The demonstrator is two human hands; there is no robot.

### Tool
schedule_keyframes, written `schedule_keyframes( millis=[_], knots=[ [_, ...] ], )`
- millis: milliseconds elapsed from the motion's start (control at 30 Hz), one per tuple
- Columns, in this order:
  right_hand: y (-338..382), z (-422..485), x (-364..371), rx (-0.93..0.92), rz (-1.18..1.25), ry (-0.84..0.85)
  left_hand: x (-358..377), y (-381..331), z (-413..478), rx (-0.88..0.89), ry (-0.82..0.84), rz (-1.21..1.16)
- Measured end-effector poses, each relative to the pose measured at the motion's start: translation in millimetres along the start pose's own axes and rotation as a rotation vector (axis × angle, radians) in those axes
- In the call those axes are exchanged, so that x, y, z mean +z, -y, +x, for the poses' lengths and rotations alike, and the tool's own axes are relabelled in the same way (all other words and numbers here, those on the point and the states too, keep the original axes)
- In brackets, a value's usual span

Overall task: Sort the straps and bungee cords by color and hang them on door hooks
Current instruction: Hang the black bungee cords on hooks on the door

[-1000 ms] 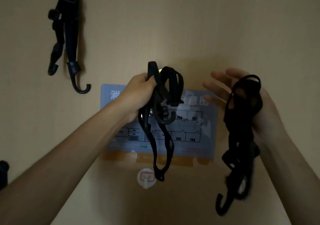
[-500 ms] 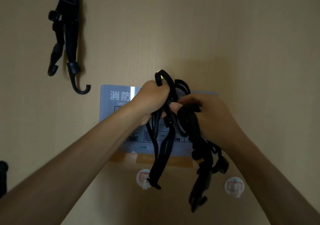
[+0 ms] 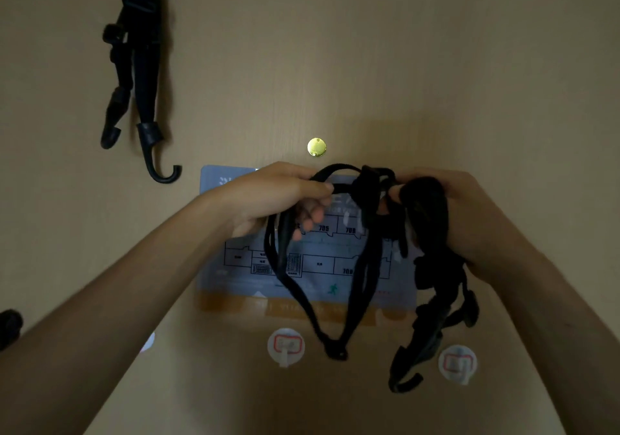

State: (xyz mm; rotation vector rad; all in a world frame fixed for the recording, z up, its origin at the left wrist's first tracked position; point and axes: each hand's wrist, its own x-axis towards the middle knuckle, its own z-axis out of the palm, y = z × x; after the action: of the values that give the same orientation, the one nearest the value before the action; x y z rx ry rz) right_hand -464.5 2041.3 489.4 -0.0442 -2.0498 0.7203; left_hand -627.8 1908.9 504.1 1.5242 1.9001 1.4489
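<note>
I count one bunch of black hooked bungee cords (image 3: 134, 75) hanging upper left on the tan door (image 3: 436, 65), and two round white adhesive hooks (image 3: 286, 345) low down. Left hand (image 3: 278, 196) is curled tight round a black looped strap (image 3: 335, 283) that droops before the blue floor-plan sign (image 3: 241, 260). Right hand (image 3: 469, 213) clenches a tangled black cord bundle (image 3: 429, 267), just beside the left.

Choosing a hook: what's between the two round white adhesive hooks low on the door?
Head view: the low end of the looped black cord, from the left hand, and the hooked tail of the black bundle, from the right hand.
</note>
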Motion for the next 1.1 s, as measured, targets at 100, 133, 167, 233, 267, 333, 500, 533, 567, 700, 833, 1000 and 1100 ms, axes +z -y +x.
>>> schedule_keyframes(
  millis=[100,133,167,233,267,333,500,533,567,700,833,1000,1100],
  knots=[
    [2,-3,-8,-0.006,0.054,0.098,-1,-1,-1,0.009,0.032,-0.057],
    [2,-4,-9,0.014,0.045,0.152,-1,-1,0,0.017,0.030,-0.071],
    [1,-4,-9,0.034,0.004,0.202,-1,-2,1,0.026,0.027,-0.094],
    [-5,-5,-8,0.052,-0.101,0.272,-2,-4,3,0.042,0.015,-0.139],
    [-8,-6,-8,0.068,-0.124,0.304,-2,-5,3,0.048,0.002,-0.151],
    [-10,-9,-8,0.110,-0.134,0.361,-3,-8,4,0.049,-0.032,-0.165],
    [-12,-6,-11,0.107,-0.083,0.262,-8,-16,6,0.009,-0.036,-0.172],
    [-13,-5,-10,0.098,-0.089,0.220,-8,-17,6,-0.006,-0.016,-0.162],
    [-12,-5,-7,0.085,-0.078,0.189,-6,-18,6,-0.022,0.011,-0.151],
    [-1,-8,8,-0.018,-0.020,0.292,3,-21,9,-0.040,0.140,-0.107],
    [4,-9,26,0.014,0.100,0.323,3,-20,7,0.038,0.242,0.016],
    [-3,-2,24,0.100,0.068,0.113,-12,-8,0,0.109,0.180,0.290],
    [-4,-1,24,0.138,0.108,0.088,-15,-5,-2,0.151,0.132,0.381]
  ],
)
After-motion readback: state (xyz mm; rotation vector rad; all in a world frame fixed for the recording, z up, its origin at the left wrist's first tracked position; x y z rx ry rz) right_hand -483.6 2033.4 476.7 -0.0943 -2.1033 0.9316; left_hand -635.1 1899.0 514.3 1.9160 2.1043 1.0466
